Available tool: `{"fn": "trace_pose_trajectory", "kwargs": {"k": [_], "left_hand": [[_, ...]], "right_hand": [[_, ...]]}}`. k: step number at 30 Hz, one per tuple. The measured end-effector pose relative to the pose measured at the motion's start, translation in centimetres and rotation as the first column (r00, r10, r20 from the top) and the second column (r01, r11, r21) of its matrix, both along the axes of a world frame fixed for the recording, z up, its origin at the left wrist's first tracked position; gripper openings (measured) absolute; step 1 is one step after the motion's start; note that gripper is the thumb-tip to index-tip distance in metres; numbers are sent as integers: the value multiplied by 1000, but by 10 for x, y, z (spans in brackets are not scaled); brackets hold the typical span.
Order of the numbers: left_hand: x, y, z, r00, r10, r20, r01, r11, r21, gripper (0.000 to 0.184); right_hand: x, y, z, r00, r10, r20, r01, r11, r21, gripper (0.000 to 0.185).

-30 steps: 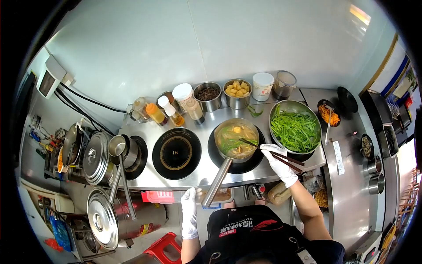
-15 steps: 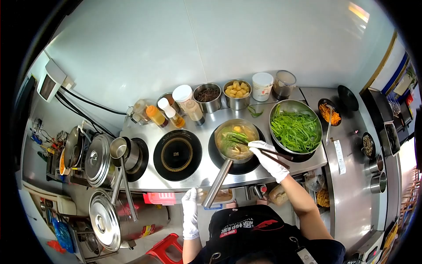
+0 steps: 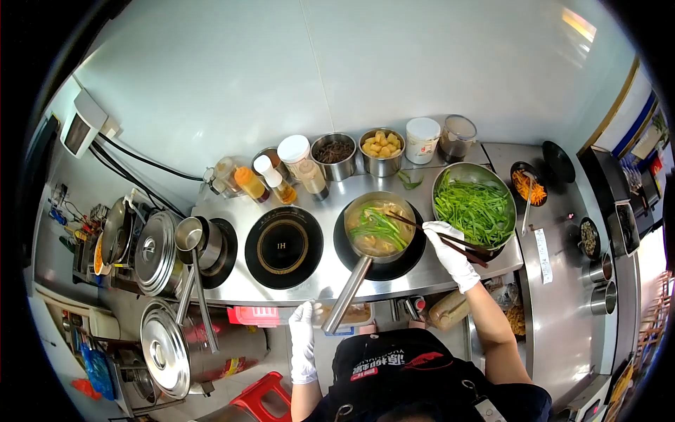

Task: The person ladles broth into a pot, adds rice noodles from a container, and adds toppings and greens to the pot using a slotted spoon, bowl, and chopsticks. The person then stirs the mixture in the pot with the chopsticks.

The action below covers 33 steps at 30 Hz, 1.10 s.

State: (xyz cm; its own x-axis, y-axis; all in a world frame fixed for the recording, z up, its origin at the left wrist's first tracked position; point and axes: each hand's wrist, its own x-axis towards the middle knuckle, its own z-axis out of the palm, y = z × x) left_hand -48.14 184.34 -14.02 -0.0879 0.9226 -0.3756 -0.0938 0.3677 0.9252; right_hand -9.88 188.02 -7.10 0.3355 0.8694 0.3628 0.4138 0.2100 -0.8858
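My right hand (image 3: 452,256), in a white glove, is closed around dark chopsticks (image 3: 465,249), whose tips reach over the right side of a long-handled pot (image 3: 382,259). Broth with green leaves (image 3: 378,229) and yellowish pieces fills this pot, which sits on the right-hand black hob (image 3: 417,254). Just behind my right hand is a steel bowl of cut greens (image 3: 474,206). My left hand (image 3: 303,342), also gloved, hangs at the counter's front edge, left of the pot's handle (image 3: 346,295). Its fingers are bunched, and what they hold, if anything, is too small to name.
Bottles (image 3: 251,184), a white-lidded jar (image 3: 293,148) and a pot of yellow chunks (image 3: 381,145) line the wall. Left stand lidded pots (image 3: 154,253) and a ladle (image 3: 188,233). Shredded carrot (image 3: 529,187) is in a right-hand bowl. A red stool (image 3: 264,398) stands below.
The chopsticks dipped into the pot and have moved back right and up with my right hand. The greens in the pot now lie spread across its middle. My left hand has hardly moved.
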Motion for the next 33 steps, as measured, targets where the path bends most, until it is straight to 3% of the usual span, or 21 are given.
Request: {"fn": "trace_pose_trajectory", "kwargs": {"k": [23,28,29,31,33], "left_hand": [[3,-4,-3,1000,9,6,-9,1000,-12,26],[5,-4,-2,1000,12,8,-12,1000,-23,27],[5,-3,-2,1000,7,5,-7,1000,-21,28],[4,-2,-3,1000,-3,0,3,1000,-17,28],[3,-1,-7,1000,-13,-14,13,1000,-10,28]], "right_hand": [[2,-3,-6,1000,-15,-23,15,1000,16,12],[0,-2,6,996,83,-15,-83,996,-42,12],[0,-2,3,993,117,29,-115,991,-64,13],[1,3,-1,931,237,277,-248,969,5,16],[0,9,-4,784,298,544,-395,916,68,20]]}}
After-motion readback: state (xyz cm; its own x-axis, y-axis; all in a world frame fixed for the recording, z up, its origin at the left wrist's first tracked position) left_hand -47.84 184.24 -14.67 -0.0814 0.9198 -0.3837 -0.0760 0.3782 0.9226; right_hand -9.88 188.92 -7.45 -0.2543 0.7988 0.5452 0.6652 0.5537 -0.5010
